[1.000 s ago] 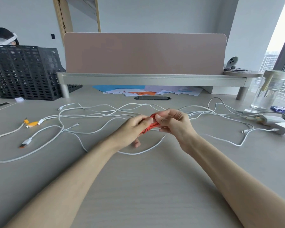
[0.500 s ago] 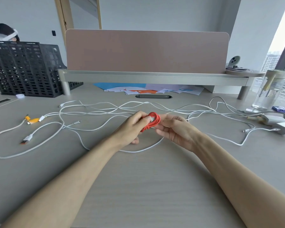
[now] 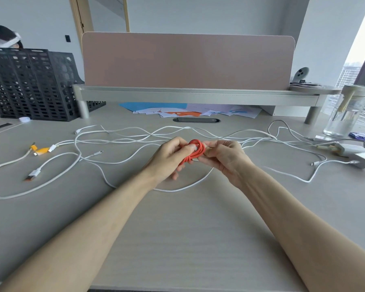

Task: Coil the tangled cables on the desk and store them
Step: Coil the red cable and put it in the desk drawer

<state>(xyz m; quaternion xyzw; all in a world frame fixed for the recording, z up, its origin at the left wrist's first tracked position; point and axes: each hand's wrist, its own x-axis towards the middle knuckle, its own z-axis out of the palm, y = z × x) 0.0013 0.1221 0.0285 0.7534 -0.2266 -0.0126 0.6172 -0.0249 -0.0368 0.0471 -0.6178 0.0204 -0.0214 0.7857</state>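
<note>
A: Desk shelf (image 3: 198, 95) across the back. What's around it?
B: Papers (image 3: 198, 111) underneath, file rack (image 3: 30, 85) off its left end, bottle (image 3: 343, 116) by its right end, loose cables (image 3: 122, 141) sprawled before it, coiled cable (image 3: 196, 151) centre front.

We see a pale desk (image 3: 177, 239) filling the lower frame, a pink divider (image 3: 188, 60) on a grey shelf (image 3: 188, 94) at centre, grey walls (image 3: 198, 13) behind, and a bright window (image 3: 362, 45) at right.
</note>
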